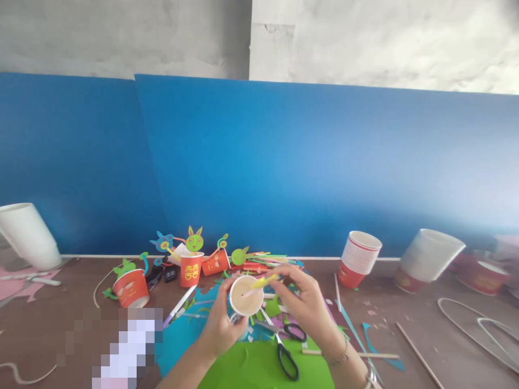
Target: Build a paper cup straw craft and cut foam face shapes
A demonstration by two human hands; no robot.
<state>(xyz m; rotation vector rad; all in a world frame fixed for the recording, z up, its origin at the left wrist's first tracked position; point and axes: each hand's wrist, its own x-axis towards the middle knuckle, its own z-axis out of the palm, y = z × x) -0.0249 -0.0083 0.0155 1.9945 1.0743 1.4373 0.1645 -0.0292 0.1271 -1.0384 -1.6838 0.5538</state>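
My left hand [222, 320] is wrapped round a white-rimmed paper cup [245, 306], whose open mouth faces me. A small dark spot, perhaps a hole, shows on the cup's inner bottom. Between the thumb and fingers of my right hand [303, 296] is a yellow drinking straw [265, 281]. Its pale end reaches down inside the cup, near the dark spot. Black-handled scissors [279, 340] lie just below, on a green paper sheet [243, 367] and scraps. Blue paper [178, 337] spreads to the left.
Decorated red paper cups [191, 270] with animal-face cutouts [194, 240] stand at the back left. Several coloured straws [263, 262] lie behind my hands. Stacked cups [360, 254] are at the right, with another stack [432, 254] beyond. Thin wooden sticks [417, 354] and a white cable [458, 332] lie rightward.
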